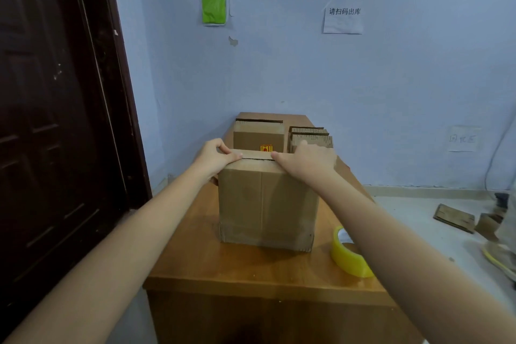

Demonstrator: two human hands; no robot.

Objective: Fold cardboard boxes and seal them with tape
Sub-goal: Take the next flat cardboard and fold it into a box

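Cardboard box (266,204): left hand (215,155) pinches top flap, right hand (310,160) presses flat; align seam before fetching tape roll (349,257).

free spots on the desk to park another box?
Bare wood left of the cardboard box, up to the desk edge, and along the front edge before it. Right front holds the tape roll. The back is crowded with upright boxes and flat cardboard.

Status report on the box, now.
Both hands on top flaps: left hand pinching flap edge, right hand pressing flat. Cardboard box upright on table, top unsealed. Tape roll untouched beside it. Nothing blocking.
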